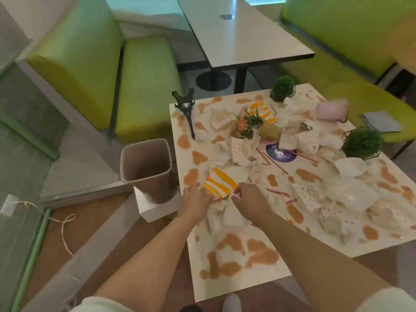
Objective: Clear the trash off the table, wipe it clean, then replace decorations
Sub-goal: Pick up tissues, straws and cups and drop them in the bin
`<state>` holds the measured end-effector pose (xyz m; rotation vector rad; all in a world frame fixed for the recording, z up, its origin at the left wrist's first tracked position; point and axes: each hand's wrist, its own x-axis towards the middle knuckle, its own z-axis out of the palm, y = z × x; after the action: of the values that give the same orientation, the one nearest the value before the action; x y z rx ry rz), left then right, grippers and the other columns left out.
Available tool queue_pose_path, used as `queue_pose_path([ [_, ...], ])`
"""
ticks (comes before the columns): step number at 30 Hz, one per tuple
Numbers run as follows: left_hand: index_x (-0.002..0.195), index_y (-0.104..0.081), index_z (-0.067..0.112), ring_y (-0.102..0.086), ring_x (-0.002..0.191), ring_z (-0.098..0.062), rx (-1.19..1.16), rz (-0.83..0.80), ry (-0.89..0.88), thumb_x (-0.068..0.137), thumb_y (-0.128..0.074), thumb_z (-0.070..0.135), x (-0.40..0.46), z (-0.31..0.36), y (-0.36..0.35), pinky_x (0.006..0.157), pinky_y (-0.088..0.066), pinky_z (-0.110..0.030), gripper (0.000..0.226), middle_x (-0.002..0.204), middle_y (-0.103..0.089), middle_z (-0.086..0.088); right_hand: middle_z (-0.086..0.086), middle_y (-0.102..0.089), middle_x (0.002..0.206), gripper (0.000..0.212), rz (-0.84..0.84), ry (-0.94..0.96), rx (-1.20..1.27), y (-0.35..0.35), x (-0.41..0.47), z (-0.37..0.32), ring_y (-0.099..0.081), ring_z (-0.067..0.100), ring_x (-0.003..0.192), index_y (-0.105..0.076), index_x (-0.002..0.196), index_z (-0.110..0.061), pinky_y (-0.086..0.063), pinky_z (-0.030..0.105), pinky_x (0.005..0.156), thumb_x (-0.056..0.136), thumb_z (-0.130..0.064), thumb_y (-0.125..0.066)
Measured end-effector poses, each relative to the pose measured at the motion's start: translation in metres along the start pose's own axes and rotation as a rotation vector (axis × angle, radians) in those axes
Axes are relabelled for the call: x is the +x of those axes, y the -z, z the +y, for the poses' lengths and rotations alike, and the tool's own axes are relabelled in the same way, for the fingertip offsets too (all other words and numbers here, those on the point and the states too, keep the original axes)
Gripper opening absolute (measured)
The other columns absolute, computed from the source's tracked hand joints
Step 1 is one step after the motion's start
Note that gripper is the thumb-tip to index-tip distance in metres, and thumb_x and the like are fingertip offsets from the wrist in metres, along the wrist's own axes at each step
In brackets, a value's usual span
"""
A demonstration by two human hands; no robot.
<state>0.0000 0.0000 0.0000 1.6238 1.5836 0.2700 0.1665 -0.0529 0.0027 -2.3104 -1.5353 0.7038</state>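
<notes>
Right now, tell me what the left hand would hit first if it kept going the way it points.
The left hand points up and right across the table. Its fingers already touch the yellow-striped paper cup; beyond lies crumpled white paper, though depth is uncertain.

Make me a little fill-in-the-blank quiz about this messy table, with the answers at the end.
1. Both hands, the left hand and right hand, reach for a wrapper striped white and ____.
2. The bin stands to the ____ of the white table.
3. The black tower model stands at the table's far ____ corner.

Answers: orange; left; left
</notes>
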Motion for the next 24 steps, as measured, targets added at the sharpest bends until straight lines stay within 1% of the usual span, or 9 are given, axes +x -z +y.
queue_pose_path([
  [4, 0.147, -0.032, 0.025, -0.042, 0.130, -0.027, -0.030, -0.046, 0.092, 0.086, -0.065, 0.048, 0.021, 0.000, -0.004, 0.103, -0.041, -0.041, 0.073, 0.145, -0.033, -0.007, 0.008, -0.042, 0.136, 0.050, -0.043, -0.026, -0.074, -0.004, 0.018, -0.005, -0.037, 0.026, 0.130, -0.042, 0.141, -0.014, -0.037, 0.037, 0.100, 0.095, -0.032, -0.054],
  [8, 0.146, -0.034, 0.023, -0.041, 0.131, -0.027, -0.001, -0.084, 0.096, 0.086, -0.067, 0.045, 0.035, -0.002, -0.012, 0.103, -0.040, -0.040, 0.072, 0.144, -0.036, -0.006, 0.012, -0.035, 0.143, 0.058, -0.087, -0.096, -0.107, -0.007, 0.036, -0.006, -0.031, 0.029, 0.134, -0.034, 0.147, -0.012, -0.033, 0.039, 0.109, 0.097, -0.035, -0.051],
  [12, 0.146, -0.034, 0.022, -0.046, 0.129, -0.025, -0.040, -0.136, 0.111, 0.086, -0.070, 0.041, 0.052, -0.005, -0.014, 0.102, -0.042, -0.040, 0.073, 0.144, -0.044, -0.002, 0.015, -0.039, 0.137, 0.048, -0.117, -0.142, -0.100, -0.009, 0.046, -0.008, -0.036, 0.031, 0.129, -0.043, 0.140, -0.010, -0.033, 0.037, 0.105, 0.098, -0.033, -0.048],
  [15, 0.144, -0.036, 0.023, -0.053, 0.123, -0.023, -0.094, -0.156, 0.122, 0.076, -0.077, 0.046, 0.060, -0.010, -0.013, 0.101, -0.046, -0.042, 0.082, 0.137, -0.052, -0.001, 0.014, -0.042, 0.134, 0.042, -0.064, -0.206, 0.017, -0.008, 0.051, -0.014, -0.039, 0.029, 0.126, -0.049, 0.135, -0.010, -0.039, 0.038, 0.103, 0.096, -0.027, -0.051],
  [17, 0.141, -0.042, 0.023, -0.057, 0.117, -0.021, -0.162, -0.169, 0.105, 0.070, -0.082, 0.046, 0.062, -0.015, -0.009, 0.097, -0.049, -0.043, 0.084, 0.131, -0.058, 0.000, 0.012, -0.044, 0.130, 0.038, 0.005, -0.266, 0.178, -0.007, 0.054, -0.019, -0.046, 0.028, 0.120, -0.054, 0.130, -0.009, -0.047, 0.038, 0.087, 0.094, -0.023, -0.056],
  [19, 0.131, -0.052, 0.024, -0.060, 0.106, -0.014, -0.222, -0.173, 0.041, 0.071, -0.084, 0.043, 0.062, -0.017, 0.002, 0.089, -0.051, -0.034, 0.071, 0.119, -0.063, 0.007, 0.010, -0.048, 0.124, 0.031, 0.083, -0.294, 0.335, -0.005, 0.056, -0.025, -0.052, 0.024, 0.108, -0.057, 0.122, -0.008, -0.043, 0.030, 0.073, 0.093, -0.019, -0.060],
  [21, 0.126, -0.055, 0.023, -0.059, 0.100, -0.007, -0.283, -0.167, 0.002, 0.074, -0.083, 0.038, 0.061, -0.016, 0.016, 0.077, -0.046, -0.018, 0.062, 0.113, -0.064, 0.010, 0.007, -0.056, 0.114, 0.023, 0.143, -0.295, 0.436, -0.004, 0.057, -0.028, -0.054, 0.019, 0.096, -0.060, 0.113, -0.008, -0.039, 0.026, 0.074, 0.092, -0.015, -0.062],
  [22, 0.127, -0.056, 0.022, -0.060, 0.099, -0.006, -0.331, -0.173, -0.013, 0.075, -0.083, 0.034, 0.061, -0.016, 0.024, 0.074, -0.046, -0.014, 0.060, 0.112, -0.065, 0.010, 0.005, -0.059, 0.108, 0.019, 0.162, -0.296, 0.476, -0.003, 0.057, -0.031, -0.054, 0.017, 0.092, -0.061, 0.110, -0.007, -0.038, 0.025, 0.074, 0.092, -0.013, -0.062],
  [24, 0.128, -0.054, 0.026, -0.063, 0.097, -0.005, -0.441, -0.194, -0.023, 0.082, -0.078, 0.028, 0.060, -0.015, 0.041, 0.071, -0.052, -0.015, 0.052, 0.111, -0.064, 0.012, 0.002, -0.063, 0.097, 0.014, 0.169, -0.306, 0.551, -0.003, 0.060, -0.038, -0.056, 0.015, 0.088, -0.064, 0.105, -0.008, -0.039, 0.024, 0.075, 0.092, -0.011, -0.063],
])
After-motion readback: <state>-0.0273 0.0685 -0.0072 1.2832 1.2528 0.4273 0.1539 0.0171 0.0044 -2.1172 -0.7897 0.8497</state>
